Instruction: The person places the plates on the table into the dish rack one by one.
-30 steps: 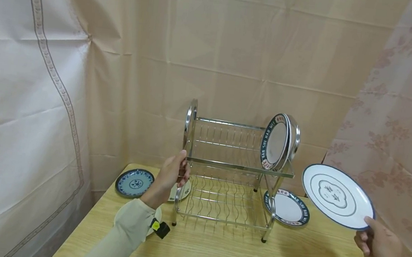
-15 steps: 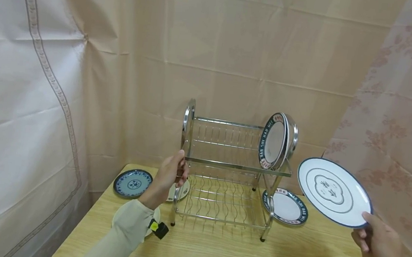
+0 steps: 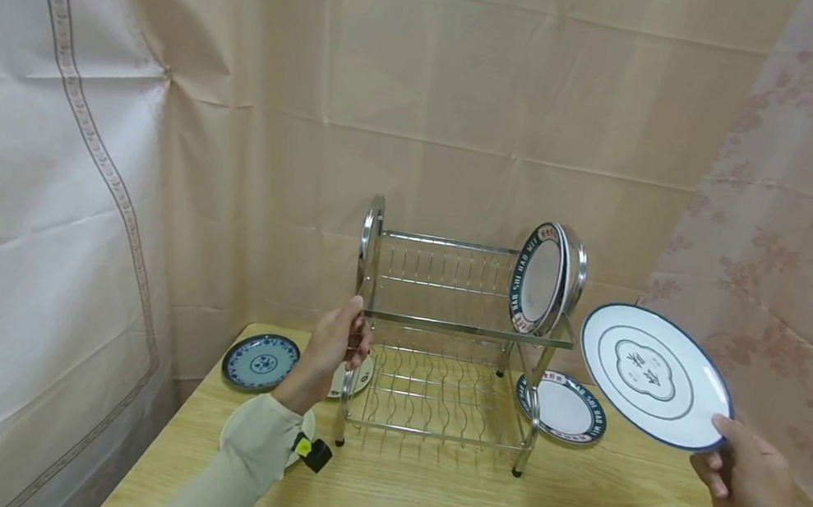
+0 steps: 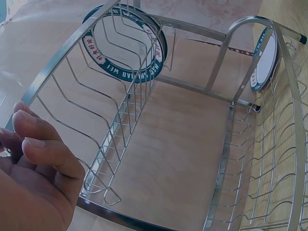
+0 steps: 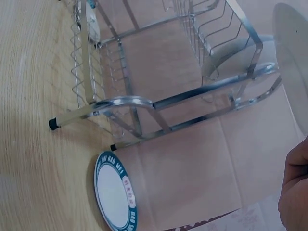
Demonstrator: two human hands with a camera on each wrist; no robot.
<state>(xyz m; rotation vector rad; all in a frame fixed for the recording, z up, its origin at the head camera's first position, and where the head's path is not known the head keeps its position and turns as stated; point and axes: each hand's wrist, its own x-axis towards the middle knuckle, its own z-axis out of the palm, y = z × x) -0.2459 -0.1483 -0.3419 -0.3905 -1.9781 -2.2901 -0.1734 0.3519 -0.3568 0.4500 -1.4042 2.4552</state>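
Fingers of my left hand (image 3: 325,352) curl at the upper shelf's front left corner on the metal dish rack (image 3: 473,329); in the left wrist view the rack's rail (image 4: 52,65) passes behind the curled fingers of that hand (image 4: 41,168). To the right of the rack, my right hand (image 3: 754,480) pinches the rim of a white, blue-edged plate (image 3: 654,374), thumb over its face, holding it tilted above the table. That plate (image 5: 293,62) shows only partly in the right wrist view, beside the hand (image 5: 296,187).
Plates with dark green rims (image 3: 539,280) stand at the upper shelf's right end. Another green-rimmed plate (image 3: 569,409) lies on the table (image 3: 425,503) right of the rack. A blue plate (image 3: 259,362) and two pale plates, partly hidden, lie at the left. Curtains (image 3: 454,85) hang behind.
The plate in my right hand has moved a little left and up, towards the rack, and its tilt has changed slightly. My left hand remains at the rack's corner.
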